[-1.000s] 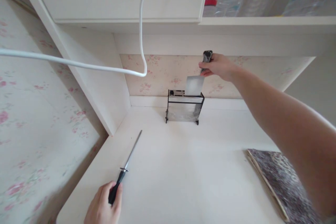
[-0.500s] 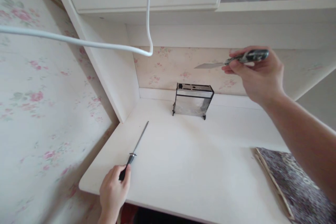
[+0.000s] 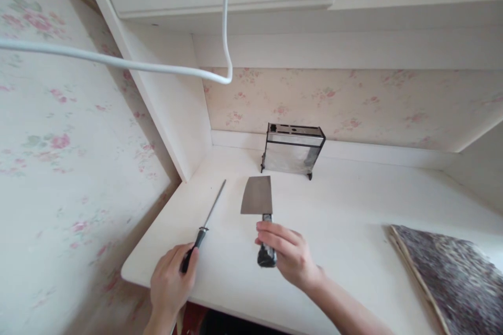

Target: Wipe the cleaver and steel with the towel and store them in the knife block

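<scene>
While the left hand [image 3: 172, 278] curls closed round one sharpening steel [image 3: 203, 230], the right hand [image 3: 290, 255] clasps one cleaver [image 3: 258, 198].

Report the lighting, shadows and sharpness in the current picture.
In the head view, soft light covers the white tabletop, and the cleaver shows no harsh glare; also in the head view, a shadow darkens the flowered wallpaper beside the cabinet's side panel, while the right hand looks fairly sharp.
</scene>
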{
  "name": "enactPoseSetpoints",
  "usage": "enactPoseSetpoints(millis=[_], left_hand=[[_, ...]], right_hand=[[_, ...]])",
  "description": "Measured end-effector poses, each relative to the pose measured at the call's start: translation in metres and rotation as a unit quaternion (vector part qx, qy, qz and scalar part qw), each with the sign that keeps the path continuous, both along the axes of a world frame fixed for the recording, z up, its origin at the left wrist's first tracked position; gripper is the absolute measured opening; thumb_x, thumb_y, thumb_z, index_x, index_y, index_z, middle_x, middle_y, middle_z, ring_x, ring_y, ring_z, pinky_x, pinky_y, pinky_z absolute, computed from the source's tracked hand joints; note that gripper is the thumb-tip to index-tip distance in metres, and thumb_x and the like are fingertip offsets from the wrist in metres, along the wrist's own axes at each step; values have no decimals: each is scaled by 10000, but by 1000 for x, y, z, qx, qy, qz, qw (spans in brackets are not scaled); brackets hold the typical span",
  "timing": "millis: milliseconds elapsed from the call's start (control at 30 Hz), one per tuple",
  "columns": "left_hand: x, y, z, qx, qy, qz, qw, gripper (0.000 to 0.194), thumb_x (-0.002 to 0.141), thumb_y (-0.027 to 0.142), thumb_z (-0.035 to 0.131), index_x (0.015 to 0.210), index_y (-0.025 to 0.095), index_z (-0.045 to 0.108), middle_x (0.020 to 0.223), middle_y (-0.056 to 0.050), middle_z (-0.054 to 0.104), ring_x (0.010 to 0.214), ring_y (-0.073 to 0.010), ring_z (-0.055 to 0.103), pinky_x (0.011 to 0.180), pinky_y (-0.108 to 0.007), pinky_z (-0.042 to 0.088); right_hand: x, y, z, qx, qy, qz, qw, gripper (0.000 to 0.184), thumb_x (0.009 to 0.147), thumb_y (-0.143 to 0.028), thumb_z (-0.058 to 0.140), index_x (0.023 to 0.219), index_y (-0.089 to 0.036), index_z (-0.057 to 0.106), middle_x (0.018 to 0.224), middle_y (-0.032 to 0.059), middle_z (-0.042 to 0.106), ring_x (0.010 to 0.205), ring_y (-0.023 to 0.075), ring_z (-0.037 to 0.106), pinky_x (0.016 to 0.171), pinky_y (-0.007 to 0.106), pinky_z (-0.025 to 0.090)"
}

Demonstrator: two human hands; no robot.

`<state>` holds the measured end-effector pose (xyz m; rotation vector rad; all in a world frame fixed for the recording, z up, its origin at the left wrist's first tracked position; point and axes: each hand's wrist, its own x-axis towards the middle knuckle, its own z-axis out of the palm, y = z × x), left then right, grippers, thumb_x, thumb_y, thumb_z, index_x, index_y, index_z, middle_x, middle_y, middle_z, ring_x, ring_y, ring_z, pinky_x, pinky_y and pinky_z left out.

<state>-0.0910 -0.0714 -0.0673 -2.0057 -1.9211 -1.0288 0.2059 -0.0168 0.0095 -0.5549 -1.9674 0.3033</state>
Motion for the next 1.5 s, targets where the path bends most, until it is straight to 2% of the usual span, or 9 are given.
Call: enactPoseSetpoints(millis=[67, 167, 300, 533, 733, 900, 1233, 1400, 1500], left_hand=[[0, 0, 1, -3, 0, -9, 1000, 178, 895, 362, 542, 967, 225, 630, 892, -31, 697, 813, -203, 640, 779, -330, 468], [0, -1, 2, -5, -1, -10, 1000, 195, 899, 378, 533, 969, 228, 636, 897, -33, 701, 817, -207, 640, 772, -328, 466], [1, -2, 5, -15, -3, -1, 1000, 194, 896, 381, 536, 973, 233, 634, 908, -32, 704, 809, -203, 642, 763, -317, 468], [3, -3, 8, -23, 7, 6, 1000, 177, 893, 377, 539, 956, 240, 632, 878, -28, 711, 771, -202, 647, 753, -315, 464], [2, -2, 6, -22, 9, -3, 1000, 153, 894, 361, 547, 944, 240, 626, 890, -18, 712, 783, -193, 643, 748, -305, 452], [1, -3, 4, -22, 12, 5, 1000, 162, 890, 366, 551, 934, 235, 636, 880, -23, 715, 758, -194, 641, 741, -306, 451], [3, -3, 7, -19, 1, 2, 1000, 161, 891, 363, 547, 927, 233, 635, 862, -22, 709, 746, -188, 631, 732, -306, 452], [1, -4, 8, -55, -82, 16, 995, 228, 908, 414, 486, 914, 246, 639, 899, -20, 703, 797, -193, 636, 745, -306, 473], [-5, 2, 16, -78, -186, 36, 979, 307, 905, 476, 451, 951, 236, 637, 944, -31, 690, 832, -195, 639, 709, -292, 505]], right_hand=[[-11, -4, -19, -31, -23, 19, 999, 434, 830, 33, 500, 1162, -234, 582, 1158, 74, 655, 950, 133, 669, 806, 241, 571], [-23, -7, -34, -56, -61, 23, 996, 380, 868, -4, 450, 1133, -245, 577, 1152, 54, 652, 938, 116, 661, 805, 229, 549], [-34, -11, -41, -77, -153, 14, 985, 356, 890, -53, 410, 1116, -267, 582, 1135, 38, 649, 944, 139, 638, 808, 255, 526], [-39, -15, -47, -119, -328, 39, 936, 358, 802, -96, 469, 1076, -294, 587, 1182, 8, 570, 802, 145, 586, 750, 272, 498], [-40, -19, -33, -154, -338, 48, 927, 347, 745, -142, 496, 1076, -238, 538, 1187, 24, 542, 897, 175, 558, 826, 287, 490], [-51, -22, -20, -142, -371, 49, 917, 340, 729, -220, 518, 1069, -218, 533, 1173, 37, 547, 853, 195, 549, 772, 325, 502], [-61, -23, -20, -151, -372, 37, 915, 312, 740, -237, 521, 1048, -211, 557, 1149, 56, 562, 881, 215, 543, 773, 347, 492], [-52, -24, -25, -198, -293, 57, 934, 482, 741, -148, 497, 1215, -236, 496, 1251, 62, 518, 997, 207, 554, 890, 353, 475], [-32, -18, -26, -278, -191, 57, 940, 445, 797, -112, 458, 1221, -242, 497, 1243, 64, 531, 924, 154, 589, 843, 303, 495]])
